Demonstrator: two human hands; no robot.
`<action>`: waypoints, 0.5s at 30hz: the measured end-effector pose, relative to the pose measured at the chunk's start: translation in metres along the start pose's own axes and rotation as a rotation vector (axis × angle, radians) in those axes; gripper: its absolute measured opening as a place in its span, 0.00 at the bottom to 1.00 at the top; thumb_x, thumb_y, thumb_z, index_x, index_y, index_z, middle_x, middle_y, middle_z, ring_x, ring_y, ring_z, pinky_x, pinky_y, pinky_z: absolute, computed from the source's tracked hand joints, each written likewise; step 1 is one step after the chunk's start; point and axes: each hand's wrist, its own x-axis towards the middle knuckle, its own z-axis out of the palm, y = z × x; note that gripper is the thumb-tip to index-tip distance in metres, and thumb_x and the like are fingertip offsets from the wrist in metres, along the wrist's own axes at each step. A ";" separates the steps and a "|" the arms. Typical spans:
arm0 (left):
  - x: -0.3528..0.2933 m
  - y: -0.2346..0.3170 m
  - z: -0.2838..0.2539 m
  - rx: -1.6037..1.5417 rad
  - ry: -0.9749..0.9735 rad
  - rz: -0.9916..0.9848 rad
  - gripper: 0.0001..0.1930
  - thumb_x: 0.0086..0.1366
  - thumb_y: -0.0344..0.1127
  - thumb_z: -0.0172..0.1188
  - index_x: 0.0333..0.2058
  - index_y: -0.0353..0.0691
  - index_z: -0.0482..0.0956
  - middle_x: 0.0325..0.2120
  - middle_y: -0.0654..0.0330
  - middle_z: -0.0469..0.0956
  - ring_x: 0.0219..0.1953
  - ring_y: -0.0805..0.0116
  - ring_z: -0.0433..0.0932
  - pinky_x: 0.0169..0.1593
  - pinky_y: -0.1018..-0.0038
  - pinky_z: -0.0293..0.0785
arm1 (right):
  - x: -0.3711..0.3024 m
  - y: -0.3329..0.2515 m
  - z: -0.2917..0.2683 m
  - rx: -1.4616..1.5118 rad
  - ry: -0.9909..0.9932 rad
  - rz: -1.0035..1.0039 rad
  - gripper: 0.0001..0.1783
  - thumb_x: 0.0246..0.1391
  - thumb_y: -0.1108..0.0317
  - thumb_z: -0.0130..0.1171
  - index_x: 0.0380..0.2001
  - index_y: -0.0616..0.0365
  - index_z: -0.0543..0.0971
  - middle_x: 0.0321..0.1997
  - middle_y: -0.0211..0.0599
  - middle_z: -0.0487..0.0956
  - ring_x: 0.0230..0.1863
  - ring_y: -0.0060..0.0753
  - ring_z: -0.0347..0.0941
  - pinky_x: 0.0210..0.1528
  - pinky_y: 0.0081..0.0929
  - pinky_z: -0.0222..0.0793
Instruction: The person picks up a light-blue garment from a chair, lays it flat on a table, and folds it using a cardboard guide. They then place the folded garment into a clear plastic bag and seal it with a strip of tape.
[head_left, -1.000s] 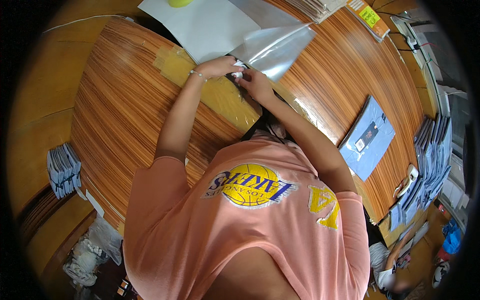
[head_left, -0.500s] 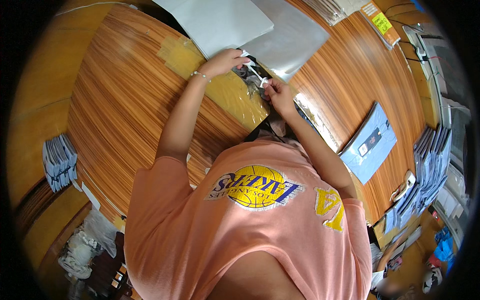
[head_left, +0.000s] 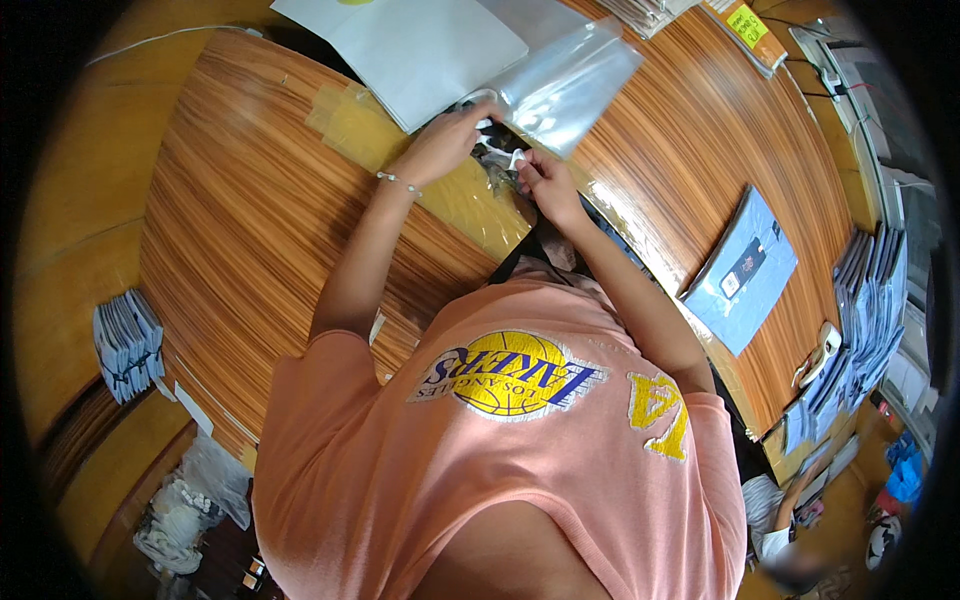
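Both my hands work at a dark gap between two tabletops, beside yellowed tape (head_left: 465,205). My left hand (head_left: 448,142), a beaded bracelet on its wrist, has its fingers bent over one end of a thin white strip (head_left: 497,152). Near the other end, my right hand (head_left: 549,186) pinches the strip between thumb and fingers. Under the strip lies crumpled dark and grey material that I cannot make out. Just beyond my hands are a stack of large white sheets (head_left: 435,60) and a clear plastic bag (head_left: 575,85).
A packed blue shirt (head_left: 742,275) with a dark tag lies on the right tabletop. Stacks of folded blue garments (head_left: 868,280) line the right edge, near a white handset-shaped thing (head_left: 825,350). Another folded stack (head_left: 130,345) stands far left. A person (head_left: 790,550) is at lower right.
My hands have drawn slightly closer together, and the white strip between them looks slacker and more bunched. The clear plastic bag's near edge has lifted and creased. The whole view has shifted a little.
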 end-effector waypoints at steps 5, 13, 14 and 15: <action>-0.010 0.003 -0.012 0.170 -0.167 0.052 0.08 0.54 0.33 0.58 0.32 0.38 0.76 0.39 0.53 0.71 0.45 0.58 0.69 0.47 0.67 0.64 | 0.005 0.000 0.002 -0.047 0.018 -0.023 0.10 0.54 0.66 0.51 0.27 0.63 0.74 0.16 0.32 0.71 0.18 0.21 0.65 0.23 0.23 0.61; -0.034 0.079 -0.110 -0.618 0.517 -0.018 0.07 0.60 0.33 0.55 0.30 0.36 0.77 0.26 0.63 0.76 0.31 0.71 0.74 0.36 0.76 0.69 | 0.010 -0.002 0.000 -0.339 -0.049 0.007 0.11 0.50 0.64 0.52 0.31 0.60 0.77 0.23 0.42 0.77 0.26 0.34 0.74 0.30 0.29 0.67; -0.041 0.094 -0.125 -0.643 0.466 -0.012 0.07 0.61 0.34 0.53 0.30 0.36 0.76 0.22 0.65 0.77 0.27 0.73 0.74 0.32 0.77 0.68 | 0.005 -0.020 -0.004 -0.441 -0.033 -0.039 0.12 0.50 0.64 0.52 0.33 0.60 0.77 0.24 0.43 0.77 0.28 0.36 0.75 0.32 0.29 0.68; -0.043 0.115 -0.131 -0.482 0.377 -0.023 0.08 0.61 0.34 0.53 0.30 0.35 0.75 0.22 0.63 0.77 0.25 0.73 0.73 0.30 0.76 0.67 | 0.003 -0.038 -0.008 -0.539 -0.017 -0.088 0.13 0.49 0.63 0.52 0.35 0.59 0.77 0.24 0.44 0.77 0.29 0.38 0.75 0.34 0.30 0.69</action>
